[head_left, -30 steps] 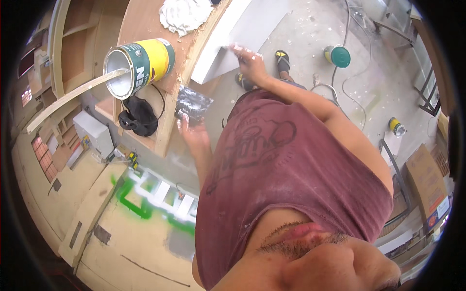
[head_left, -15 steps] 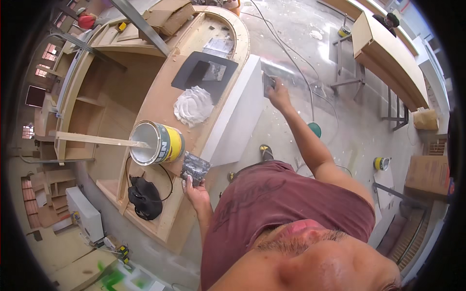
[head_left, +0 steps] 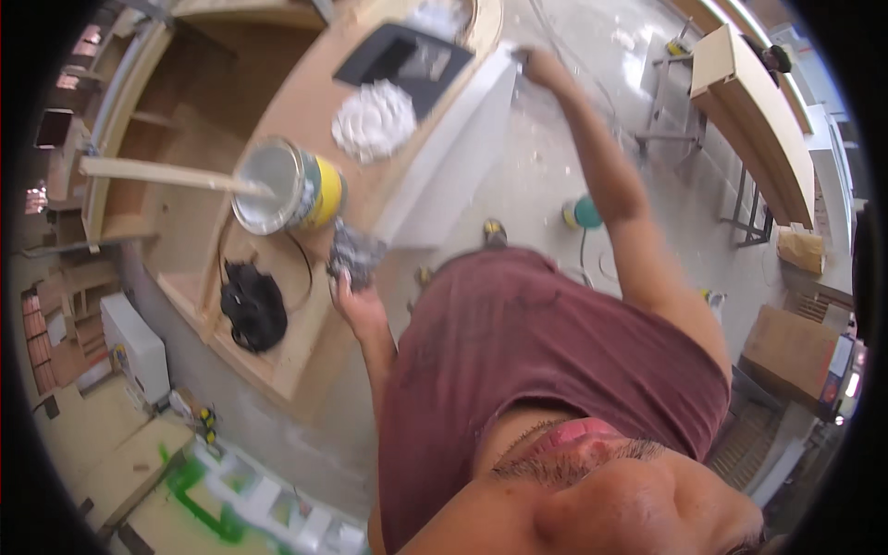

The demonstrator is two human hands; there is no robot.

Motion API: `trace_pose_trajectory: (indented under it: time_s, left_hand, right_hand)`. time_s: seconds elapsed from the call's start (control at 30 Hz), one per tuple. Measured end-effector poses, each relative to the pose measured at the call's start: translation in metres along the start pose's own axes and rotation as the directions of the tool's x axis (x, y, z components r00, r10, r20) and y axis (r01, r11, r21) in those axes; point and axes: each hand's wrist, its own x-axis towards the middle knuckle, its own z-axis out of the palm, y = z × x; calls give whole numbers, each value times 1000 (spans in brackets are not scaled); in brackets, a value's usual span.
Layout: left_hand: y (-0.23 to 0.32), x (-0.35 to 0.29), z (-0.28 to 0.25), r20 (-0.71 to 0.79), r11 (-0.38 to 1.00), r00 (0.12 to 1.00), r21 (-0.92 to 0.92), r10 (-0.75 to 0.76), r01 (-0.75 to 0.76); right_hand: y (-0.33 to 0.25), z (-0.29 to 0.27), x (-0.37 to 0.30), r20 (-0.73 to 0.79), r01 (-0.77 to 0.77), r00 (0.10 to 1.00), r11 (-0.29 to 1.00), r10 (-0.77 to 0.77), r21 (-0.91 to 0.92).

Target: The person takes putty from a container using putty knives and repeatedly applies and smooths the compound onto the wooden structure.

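My left hand (head_left: 358, 303) is closed on a flat scraper (head_left: 355, 254) whose dark blade is smeared with grey-white paste, close to the near end of a long white panel (head_left: 444, 180). My right hand (head_left: 544, 68) reaches out to the panel's far end, fingers closed round a dark scraper that is blurred and mostly hidden. Left of the panel, on the wooden worktop (head_left: 305, 102), sits a mound of white filler (head_left: 374, 121). Beside it lies a black sheet (head_left: 379, 57) with a smeared grey plate (head_left: 427, 61) on it. An open yellow-banded can (head_left: 326, 190) holds a wooden stick (head_left: 171, 176).
A black bag (head_left: 252, 307) with a strap lies near the can. On the floor to the right stands a green-topped container (head_left: 585, 212) beside a hose. Farther right, a wooden box-like piece (head_left: 754, 120) rests on metal trestles. A cardboard box (head_left: 786, 350) stands at the right.
The whole view has shifted, so the worktop sits higher in the picture. My right hand has moved farther out toward the panel's far end. My left hand keeps hold of its scraper.
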Motion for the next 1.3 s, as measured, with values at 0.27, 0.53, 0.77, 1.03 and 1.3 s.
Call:
trace_pose_trajectory:
  time_s: [0.27, 0.53, 0.77, 1.03, 1.3]
  left_hand:
    - [1, -26, -22, -173, 999, 984, -23, -45, 41]
    - [-3, -33, -64, -259, 997, 965, -78, -48, 29]
    - [-6, -21, -56, -236, 992, 968, -106, -86, 62]
    - [1, -25, -36, -184, 1000, 983, 24, -14, 18]
    - [-3, -17, 9, 50, 994, 995, 77, -82, 78]
  right_hand:
    - [-69, 14, 27, 234, 52, 972, 970, 6, -239]
    - [-136, 78, -35, 368, 112, 929, 918, 39, -381]
    - [-223, 97, -187, 318, 502, 843, 848, -434, -173]
    - [-180, 50, -162, 343, 138, 935, 982, -86, -130]
    - [-141, 50, -167, 137, -24, 988, 795, -75, 607]
